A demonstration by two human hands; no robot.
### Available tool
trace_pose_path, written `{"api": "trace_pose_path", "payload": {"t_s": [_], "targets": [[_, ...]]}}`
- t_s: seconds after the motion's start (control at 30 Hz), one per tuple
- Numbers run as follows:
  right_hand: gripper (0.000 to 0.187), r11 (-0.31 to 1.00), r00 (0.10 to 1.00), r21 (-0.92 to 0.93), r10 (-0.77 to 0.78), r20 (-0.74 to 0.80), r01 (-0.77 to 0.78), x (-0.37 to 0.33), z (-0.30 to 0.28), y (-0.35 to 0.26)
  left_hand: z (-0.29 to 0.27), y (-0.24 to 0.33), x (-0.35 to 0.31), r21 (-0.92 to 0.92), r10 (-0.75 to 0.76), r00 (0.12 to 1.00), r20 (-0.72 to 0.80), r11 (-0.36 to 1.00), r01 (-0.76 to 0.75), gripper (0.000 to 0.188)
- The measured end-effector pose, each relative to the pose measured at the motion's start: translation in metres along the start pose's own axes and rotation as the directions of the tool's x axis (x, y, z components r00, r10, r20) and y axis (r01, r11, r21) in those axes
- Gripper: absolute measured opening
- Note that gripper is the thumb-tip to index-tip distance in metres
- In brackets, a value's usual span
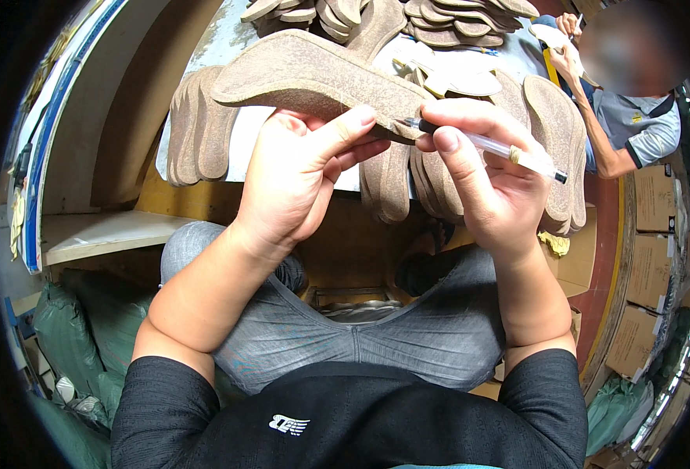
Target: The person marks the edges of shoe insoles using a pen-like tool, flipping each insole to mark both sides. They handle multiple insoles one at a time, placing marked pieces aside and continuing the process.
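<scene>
The brown insole [313, 74] sits up near the top middle of my view, held out over my lap, and my left hand [298, 176] has it pinched along its lower edge, thumb laid flat against the near face and the other fingers curled behind it. My right hand [478, 168] is closed round a clear pen [509, 152] in a writing grip, the dark tip touching the insole's right end just beside my left thumb tip. I judge the step in hand to be marking that end of the insole, with the stroke barely begun or just about to run. The next move, as I read it, calls for a steady left pinch so the thin piece does not flex away, and a small wrist motion of the right hand along the edge without sliding off it. Just behind the insole, the worktable [243, 148] carries stacks of similar insoles [196, 125] hanging over its near rim, on the left and on the right, so there is little room to push forward. Below, over my knees, the space is open for lowering the hands. On the far right another person's hand [568, 59] works at the same table, well apart from mine, and cardboard boxes [650, 266] line the right wall.
</scene>
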State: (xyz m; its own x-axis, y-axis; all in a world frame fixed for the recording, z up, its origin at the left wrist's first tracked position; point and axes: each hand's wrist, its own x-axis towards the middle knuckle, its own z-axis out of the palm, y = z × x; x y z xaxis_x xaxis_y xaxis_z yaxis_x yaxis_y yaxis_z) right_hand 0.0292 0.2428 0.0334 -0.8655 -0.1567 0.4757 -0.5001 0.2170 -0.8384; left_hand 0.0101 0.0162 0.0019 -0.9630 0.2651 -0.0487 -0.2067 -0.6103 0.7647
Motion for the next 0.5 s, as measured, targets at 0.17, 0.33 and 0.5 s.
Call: {"api": "trace_pose_path", "payload": {"t_s": [0.17, 0.33, 0.5], "targets": [[0.016, 1.0, 1.0, 0.024, -0.019, -0.016, 0.02, -0.0005, 0.0024, 0.0006, 0.0037, 0.0009, -0.0019, 0.015, 0.026, 1.0, 0.002, 1.0, -0.026, 0.026], [0.02, 0.999, 0.997, -0.032, -0.024, 0.075, 0.026, -0.002, -0.0038, 0.0003, 0.0031, -0.0001, -0.0021, 0.024, 0.037, 0.999, 0.002, 0.999, -0.037, 0.026], [0.02, 1.0, 0.997, -0.018, -0.014, 0.073, 0.015, -0.003, -0.0036, 0.0017, 0.0011, -0.0003, -0.0021, 0.014, 0.035, 0.999, 0.001, 0.999, -0.035, 0.026]]}}
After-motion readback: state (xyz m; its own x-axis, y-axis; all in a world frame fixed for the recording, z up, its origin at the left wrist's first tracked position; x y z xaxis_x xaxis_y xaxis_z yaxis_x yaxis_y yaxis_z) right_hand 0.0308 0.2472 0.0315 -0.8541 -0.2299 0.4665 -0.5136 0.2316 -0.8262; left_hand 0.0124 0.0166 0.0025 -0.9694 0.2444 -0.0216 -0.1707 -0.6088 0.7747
